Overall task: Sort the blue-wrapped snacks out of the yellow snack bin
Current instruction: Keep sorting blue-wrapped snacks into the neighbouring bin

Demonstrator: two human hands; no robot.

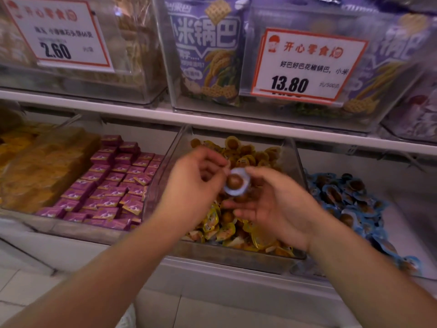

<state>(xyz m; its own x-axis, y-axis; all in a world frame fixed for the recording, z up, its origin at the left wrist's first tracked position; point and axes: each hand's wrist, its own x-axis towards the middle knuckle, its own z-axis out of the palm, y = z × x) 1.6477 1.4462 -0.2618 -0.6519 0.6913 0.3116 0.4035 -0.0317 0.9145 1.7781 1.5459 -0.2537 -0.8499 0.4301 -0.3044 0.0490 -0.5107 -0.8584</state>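
Observation:
A clear yellow snack bin (294, 162) on the lower shelf holds a heap of yellow-wrapped snacks (250, 157). Above it, one round blue-wrapped snack (235, 183) with a brown centre is held between both hands. My left hand (194, 185) has curled fingers and pinches the snack's left edge. My right hand (272, 204) is palm-up, its thumb on the snack's right rim and its fingers under it. The hands are motion-blurred. A pile of blue-wrapped snacks (350, 200) lies in the compartment to the right.
Left of the yellow bin sits a bin of purple square packets (111, 183), and further left orange-brown packs (42, 166). The upper shelf (142, 112) carries clear bins with purple bags and two price cards. A white floor shows below.

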